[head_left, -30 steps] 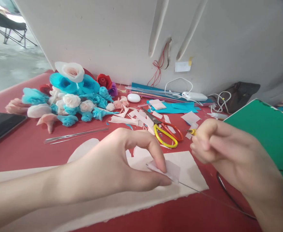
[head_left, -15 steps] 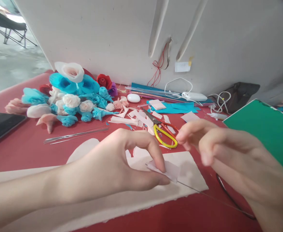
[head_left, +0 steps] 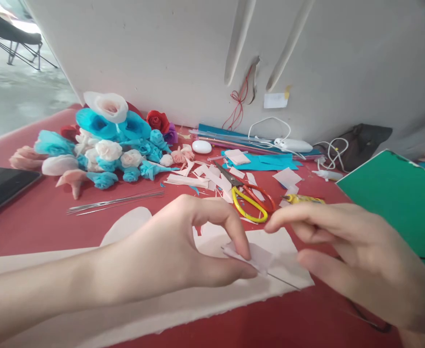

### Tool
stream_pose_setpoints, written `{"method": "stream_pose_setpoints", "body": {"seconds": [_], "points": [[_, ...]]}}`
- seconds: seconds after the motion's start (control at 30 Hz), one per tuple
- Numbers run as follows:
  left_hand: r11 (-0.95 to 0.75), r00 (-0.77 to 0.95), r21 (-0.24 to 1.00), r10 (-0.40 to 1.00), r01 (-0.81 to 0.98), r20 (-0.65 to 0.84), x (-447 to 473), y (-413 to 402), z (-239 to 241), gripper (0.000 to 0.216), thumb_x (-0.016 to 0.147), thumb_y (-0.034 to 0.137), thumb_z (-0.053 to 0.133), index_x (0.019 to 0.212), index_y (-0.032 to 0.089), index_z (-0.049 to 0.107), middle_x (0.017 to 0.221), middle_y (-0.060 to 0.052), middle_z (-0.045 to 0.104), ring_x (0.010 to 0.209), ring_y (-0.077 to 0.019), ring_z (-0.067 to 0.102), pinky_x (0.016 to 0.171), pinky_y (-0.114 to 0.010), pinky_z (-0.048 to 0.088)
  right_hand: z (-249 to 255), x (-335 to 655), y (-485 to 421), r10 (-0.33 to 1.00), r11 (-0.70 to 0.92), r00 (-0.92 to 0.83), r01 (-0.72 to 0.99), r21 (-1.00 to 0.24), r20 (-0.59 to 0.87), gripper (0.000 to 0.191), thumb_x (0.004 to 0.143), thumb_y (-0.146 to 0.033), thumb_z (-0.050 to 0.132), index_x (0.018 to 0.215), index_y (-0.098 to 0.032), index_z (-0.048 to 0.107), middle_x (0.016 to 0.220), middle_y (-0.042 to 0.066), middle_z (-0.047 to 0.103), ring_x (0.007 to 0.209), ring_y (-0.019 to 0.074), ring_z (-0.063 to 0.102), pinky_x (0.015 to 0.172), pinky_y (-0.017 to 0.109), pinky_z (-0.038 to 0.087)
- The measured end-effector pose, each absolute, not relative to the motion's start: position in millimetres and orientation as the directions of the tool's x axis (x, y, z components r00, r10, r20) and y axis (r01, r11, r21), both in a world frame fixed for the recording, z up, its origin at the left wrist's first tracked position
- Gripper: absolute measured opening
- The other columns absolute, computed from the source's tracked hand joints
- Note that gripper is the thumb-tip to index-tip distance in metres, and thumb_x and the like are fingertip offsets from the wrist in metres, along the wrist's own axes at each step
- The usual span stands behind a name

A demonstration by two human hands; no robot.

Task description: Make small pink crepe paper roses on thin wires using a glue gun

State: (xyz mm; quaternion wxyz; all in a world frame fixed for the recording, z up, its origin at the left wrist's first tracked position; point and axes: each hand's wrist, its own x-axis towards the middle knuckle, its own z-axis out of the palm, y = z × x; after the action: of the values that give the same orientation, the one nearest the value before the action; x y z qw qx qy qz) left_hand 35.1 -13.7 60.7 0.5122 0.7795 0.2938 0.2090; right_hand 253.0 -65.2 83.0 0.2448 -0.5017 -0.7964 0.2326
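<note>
A small pale paper piece (head_left: 262,256), with a thin wire (head_left: 285,282) along its near edge, is nearer the person than the scissors (head_left: 237,182). The index finger and thumb of the left hand (head_left: 176,246) pinch both, probably so the wire lines up with the edge. The right hand (head_left: 357,241), right of the scissors and nearer, has its fingers apart, with nothing visible between them. Nearer than the scissors, a cream sheet (head_left: 294,268) covers part of the red bench (head_left: 248,319), perhaps to shield it. A yellow tube (head_left: 302,199) lies right of the scissors, its contents hidden. Left of them are loose wires (head_left: 116,202), laid together perhaps for easy reach, and clustered flowers (head_left: 109,151). Well right and behind, a dark pouch (head_left: 364,145) hides whatever it holds.
</note>
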Motion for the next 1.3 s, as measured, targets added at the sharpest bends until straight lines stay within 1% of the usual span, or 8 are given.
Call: {"method": "stream_pose_setpoints", "body": {"seconds": [0.2, 0.43, 0.53, 0.73, 0.93, 1.07, 1.17, 1.3], "points": [[-0.270, 0.720, 0.923, 0.694, 0.274, -0.011, 36.9, -12.7, 63.9, 0.011, 0.071, 0.033, 0.065, 0.069, 0.024, 0.058, 0.077, 0.006, 0.063, 0.074, -0.0125, 0.058, 0.072, -0.025, 0.045, 84.6, 257.9, -52.2, 0.862, 0.413, -0.498, 0.579, -0.703, 0.096, 0.012, 0.084, -0.025, 0.054, 0.073, -0.026, 0.059, 0.064, -0.004, 0.050, 0.057, 0.0061, 0.045, 0.050, 0.017, 0.037], [-0.183, 0.695, 0.929, 0.712, 0.322, -0.101, 39.8, -9.1, 67.5, 0.011, 0.070, 0.029, 0.065, 0.067, 0.021, 0.059, 0.077, 0.003, 0.063, 0.082, -0.0163, 0.059, 0.081, -0.030, 0.044, 79.5, 243.8, -40.4, 0.902, -0.022, -0.423, -0.234, -0.972, 0.081, 0.023, 0.091, -0.027, 0.035, 0.072, -0.021, 0.046, 0.059, -0.002, 0.043, 0.057, 0.0087, 0.046, 0.055, 0.021, 0.042], [-0.180, 0.708, 0.932, 0.698, 0.314, -0.104, 41.0, -6.4, 65.8, 0.011, 0.071, 0.029, 0.064, 0.068, 0.020, 0.058, 0.078, 0.002, 0.064, 0.083, -0.0173, 0.059, 0.081, -0.031, 0.045, 75.2, 246.7, -40.0, 0.945, 0.043, -0.321, -0.069, -0.997, 0.063, 0.022, 0.091, -0.029, 0.037, 0.072, -0.021, 0.044, 0.049, -0.006, 0.019, 0.040, 0.0062, 0.022, 0.039, 0.018, 0.025], [-0.246, 0.698, 0.911, 0.713, 0.331, -0.062, 39.6, -3.9, 57.2, 0.007, 0.072, 0.027, 0.062, 0.070, 0.021, 0.058, 0.078, 0.004, 0.063, 0.076, -0.0149, 0.059, 0.072, -0.028, 0.045, 69.8, 260.4, -36.4, 0.898, 0.399, -0.435, 0.740, -0.541, 0.067, 0.028, 0.079, -0.037, 0.059, 0.104, -0.025, 0.056, 0.072, -0.002, 0.055, 0.058, 0.0083, 0.045, 0.052, 0.019, 0.035], [-0.294, 0.660, 0.859, 0.749, 0.419, -0.066, 40.3, -3.8, 60.7, 0.004, 0.069, 0.023, 0.062, 0.068, 0.020, 0.060, 0.079, 0.002, 0.063, 0.076, -0.0168, 0.058, 0.073, -0.030, 0.045, 66.6, 253.4, -32.1, 0.864, 0.402, -0.497, 0.588, -0.702, 0.079, 0.017, 0.085, -0.023, 0.050, 0.072, -0.019, 0.061, 0.068, -0.001, 0.056, 0.061, 0.0082, 0.048, 0.057, 0.020, 0.036], [-0.303, 0.664, 0.857, 0.746, 0.416, -0.059, 41.5, -3.4, 61.9, 0.008, 0.070, 0.025, 0.062, 0.066, 0.019, 0.059, 0.077, 0.001, 0.063, 0.076, -0.0164, 0.058, 0.074, -0.030, 0.045, 66.5, 245.2, -31.2, 0.924, 0.154, -0.350, -0.028, -0.988, 0.154, 0.022, 0.088, -0.027, 0.044, 0.069, -0.018, 0.051, 0.093, 0.001, 0.054, 0.090, 0.0110, 0.050, 0.077, 0.023, 0.040], [-0.285, 0.656, 0.867, 0.753, 0.409, -0.062, 41.9, -2.9, 62.0, 0.009, 0.070, 0.024, 0.062, 0.065, 0.018, 0.058, 0.079, 0.001, 0.062, 0.078, -0.0160, 0.058, 0.077, -0.030, 0.044, 70.7, 242.5, -35.3, 0.893, -0.123, -0.448, -0.352, -0.928, 0.052, 0.025, 0.092, -0.030, 0.035, 0.070, -0.019, 0.041, 0.055, -0.004, 0.042, 0.051, 0.0068, 0.046, 0.051, 0.018, 0.040], [-0.232, 0.642, 0.881, 0.761, 0.412, -0.099, 42.8, -2.3, 65.5, 0.012, 0.072, 0.025, 0.061, 0.065, 0.017, 0.056, 0.079, 0.000, 0.060, 0.081, -0.0164, 0.057, 0.082, -0.031, 0.043, 72.2, 248.3, -36.6, 0.968, 0.124, -0.235, 0.140, -0.982, 0.089, 0.025, 0.092, -0.033, 0.029, 0.071, -0.020, 0.034, 0.048, -0.008, 0.013, 0.039, 0.0068, 0.012, 0.037, 0.018, 0.019]]}}
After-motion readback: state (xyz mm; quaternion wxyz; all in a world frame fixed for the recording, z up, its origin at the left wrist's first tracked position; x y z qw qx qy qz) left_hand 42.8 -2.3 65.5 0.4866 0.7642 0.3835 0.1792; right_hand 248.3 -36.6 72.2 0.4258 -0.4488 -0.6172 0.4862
